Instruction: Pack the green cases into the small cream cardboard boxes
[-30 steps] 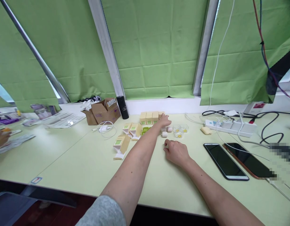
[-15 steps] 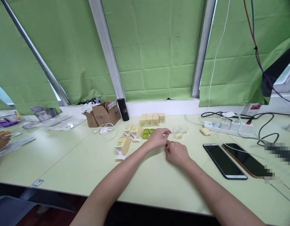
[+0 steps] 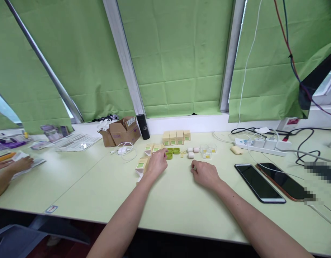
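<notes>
My left hand [image 3: 157, 164] reaches over the table, fingers loosely stretched, fingertips at the left edge of some green square containers [image 3: 176, 151]. Whether it touches them I cannot tell. Under and beside it are pale boxes with open flaps [image 3: 141, 165], partly hidden by the hand. My right hand [image 3: 205, 173] rests on the table with its fingers curled in; anything inside is hidden. Just beyond it lie several small whitish cylinders [image 3: 190, 155] and clear cups with yellow centres [image 3: 207, 156]. Tiny yellow pieces [image 3: 182, 154] lie beside the green containers.
Closed pale boxes [image 3: 176, 138] stand in a row at the back. Behind left are a cardboard box [image 3: 124, 132], a black bottle [image 3: 143, 127] and a white charger [image 3: 122, 150]. Two phones [image 3: 258, 182] and a power strip [image 3: 262, 143] lie right. Another person's hand [image 3: 22, 163] is far left.
My left hand has moved left from beside the right hand to the green containers, uncovering the whitish cylinders and yellow pieces. My right hand has barely moved. The other person's hand reaches further in.
</notes>
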{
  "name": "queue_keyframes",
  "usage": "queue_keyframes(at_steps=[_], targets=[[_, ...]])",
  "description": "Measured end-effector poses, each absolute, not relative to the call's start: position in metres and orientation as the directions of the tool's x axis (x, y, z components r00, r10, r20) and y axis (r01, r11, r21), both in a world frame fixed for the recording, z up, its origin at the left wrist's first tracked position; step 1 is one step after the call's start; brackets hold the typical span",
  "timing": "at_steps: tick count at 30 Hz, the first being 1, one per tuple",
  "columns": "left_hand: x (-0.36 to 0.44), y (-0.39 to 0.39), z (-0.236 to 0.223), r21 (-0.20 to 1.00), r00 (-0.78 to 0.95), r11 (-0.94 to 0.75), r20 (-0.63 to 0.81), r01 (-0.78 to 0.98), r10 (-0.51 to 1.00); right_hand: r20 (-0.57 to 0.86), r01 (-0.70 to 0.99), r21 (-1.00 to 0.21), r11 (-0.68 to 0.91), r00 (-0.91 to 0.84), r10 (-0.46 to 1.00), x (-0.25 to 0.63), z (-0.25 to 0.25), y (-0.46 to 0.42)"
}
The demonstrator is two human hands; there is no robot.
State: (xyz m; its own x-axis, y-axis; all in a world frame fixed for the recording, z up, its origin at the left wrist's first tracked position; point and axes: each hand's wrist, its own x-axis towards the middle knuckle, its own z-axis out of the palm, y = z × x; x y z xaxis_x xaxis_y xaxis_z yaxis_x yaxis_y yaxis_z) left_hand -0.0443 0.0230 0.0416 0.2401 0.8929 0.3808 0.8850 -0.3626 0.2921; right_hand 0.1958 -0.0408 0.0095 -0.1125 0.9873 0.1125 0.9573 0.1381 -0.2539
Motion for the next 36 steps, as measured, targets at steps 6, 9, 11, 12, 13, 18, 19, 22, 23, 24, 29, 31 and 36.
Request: queue_keyframes(at_steps=[6,9,11,12,13,18,19,22,23,24,29,31,36], targets=[[-0.040,0.024,0.033,0.094,0.263,-0.297,0.273,0.950,0.926,0.110,0.957,-0.252,0.141,-0.117,0.987,0.196,0.011,-0.042],[-0.038,0.026,0.032,0.021,0.263,-0.275,0.233,0.961,0.936,0.101,0.959,-0.247,0.138,-0.116,0.988,0.195,0.011,-0.042],[-0.037,0.029,0.031,0.001,0.261,-0.268,0.226,0.963,0.938,0.096,0.960,-0.246,0.135,-0.114,0.989,0.195,0.011,-0.041],[-0.036,0.030,0.030,-0.002,0.259,-0.265,0.225,0.964,0.939,0.095,0.960,-0.247,0.134,-0.114,0.989,0.195,0.011,-0.041],[-0.036,0.032,0.029,-0.003,0.256,-0.262,0.223,0.965,0.940,0.095,0.959,-0.248,0.135,-0.115,0.989,0.195,0.011,-0.041],[-0.034,0.038,0.023,0.004,0.251,-0.259,0.224,0.966,0.942,0.096,0.958,-0.250,0.138,-0.118,0.988,0.196,0.011,-0.041],[-0.035,0.038,0.022,0.007,0.255,-0.263,0.228,0.965,0.940,0.099,0.958,-0.251,0.140,-0.118,0.988,0.196,0.011,-0.041],[-0.035,0.040,0.021,0.022,0.271,-0.285,0.246,0.958,0.931,0.110,0.956,-0.253,0.145,-0.121,0.987,0.196,0.011,-0.042],[-0.036,0.040,0.020,0.028,0.275,-0.291,0.252,0.956,0.928,0.111,0.957,-0.252,0.146,-0.121,0.986,0.196,0.011,-0.042],[-0.036,0.040,0.020,0.036,0.277,-0.295,0.256,0.955,0.926,0.111,0.957,-0.251,0.146,-0.122,0.986,0.196,0.011,-0.042],[-0.036,0.036,0.017,0.071,0.283,-0.313,0.277,0.947,0.918,0.104,0.956,-0.257,0.143,-0.120,0.987,0.196,0.011,-0.042],[-0.036,0.033,0.016,0.088,0.289,-0.325,0.285,0.942,0.914,0.102,0.955,-0.261,0.144,-0.121,0.987,0.196,0.011,-0.042],[-0.033,0.023,0.018,0.087,0.315,-0.353,0.294,0.931,0.903,0.111,0.952,-0.272,0.138,-0.112,0.988,0.196,0.010,-0.042]])
